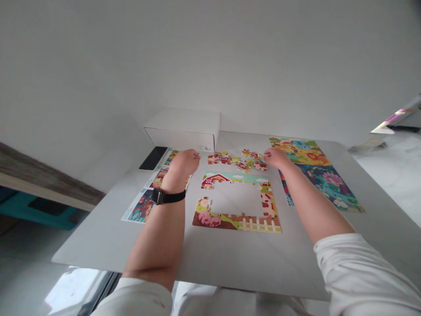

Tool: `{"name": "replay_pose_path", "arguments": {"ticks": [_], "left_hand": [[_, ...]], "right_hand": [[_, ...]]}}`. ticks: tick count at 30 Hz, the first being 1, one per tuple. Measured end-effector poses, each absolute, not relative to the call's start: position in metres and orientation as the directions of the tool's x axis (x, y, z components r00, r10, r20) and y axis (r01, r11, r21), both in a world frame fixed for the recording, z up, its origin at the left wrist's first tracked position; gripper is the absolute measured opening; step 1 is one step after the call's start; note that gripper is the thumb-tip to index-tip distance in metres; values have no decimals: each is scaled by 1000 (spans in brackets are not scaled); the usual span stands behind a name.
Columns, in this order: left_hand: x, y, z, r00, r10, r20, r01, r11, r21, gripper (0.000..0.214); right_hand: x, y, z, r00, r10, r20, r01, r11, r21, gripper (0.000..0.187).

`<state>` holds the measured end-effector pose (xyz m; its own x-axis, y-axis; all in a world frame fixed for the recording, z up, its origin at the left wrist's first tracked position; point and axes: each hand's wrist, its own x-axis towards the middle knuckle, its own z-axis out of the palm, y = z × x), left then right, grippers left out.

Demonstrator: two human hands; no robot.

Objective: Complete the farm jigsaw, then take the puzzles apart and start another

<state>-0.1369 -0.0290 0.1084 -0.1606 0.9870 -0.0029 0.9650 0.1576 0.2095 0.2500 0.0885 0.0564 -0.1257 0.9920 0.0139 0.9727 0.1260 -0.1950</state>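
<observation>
Present: two bare hands [182, 164], one black strap wristwatch [167, 196], one white rectangular cardboard box [182, 130], one black rectangular smartphone [153, 158], two multicoloured printed paper sheets [315, 171], one partly assembled farm-scene cardboard jigsaw [237, 221]; loose multicoloured cardboard jigsaw pieces [235, 160], too small to count.

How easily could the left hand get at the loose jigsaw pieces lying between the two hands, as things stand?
Probably easily. The left hand sits just beside the loose jigsaw pieces, with nothing standing between them. The partly built farm puzzle lies flat on the nearer side and should not block it.
</observation>
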Motion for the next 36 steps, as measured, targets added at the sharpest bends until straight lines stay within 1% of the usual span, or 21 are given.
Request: {"name": "replay_pose_path", "arguments": {"ticks": [3,5,8,10,12,13,16,19,21,23,25,28,32,36], "left_hand": [[-140,-28,106,-167,986,-11,959,165,233,35],[-140,-27,104,-167,986,-10,956,165,243,36],[-137,-27,102,-151,989,-5,957,147,250,36],[-136,-27,100,-144,990,-9,958,142,249,36],[-136,-28,100,-143,990,-13,959,142,246,35],[-137,-28,99,-145,989,-16,958,145,247,35],[-139,-27,99,-159,987,-36,953,162,255,35],[-138,-28,99,-161,986,-36,951,164,262,36],[-137,-28,100,-157,987,-27,950,158,270,37],[-134,-30,100,-161,987,-22,946,161,282,37],[-133,-31,102,-168,986,-20,941,167,294,36],[-131,-33,104,-172,985,-15,937,168,307,35],[-132,-33,105,-164,987,3,937,154,315,35],[-133,-33,104,-150,989,15,938,138,319,34]], "right_hand": [[236,104,47,-151,988,31,977,154,-145,35],[223,111,44,-197,978,72,968,206,-143,39],[193,116,44,-320,940,116,923,337,-187,39],[169,117,45,-424,900,99,871,435,-229,38],[144,117,46,-515,853,89,814,519,-263,40],[133,116,46,-536,840,84,797,537,-276,42],[105,114,45,-533,845,48,800,521,-298,51],[84,113,41,-556,830,50,791,547,-274,59],[74,113,38,-598,799,60,768,593,-243,55],[67,113,35,-626,778,55,752,621,-219,44],[66,114,33,-636,770,48,748,631,-207,37],[74,117,33,-627,778,36,758,620,-204,39],[98,123,33,-582,812,-34,804,569,-174,46],[119,129,33,-550,833,-65,828,533,-175,41]]}}
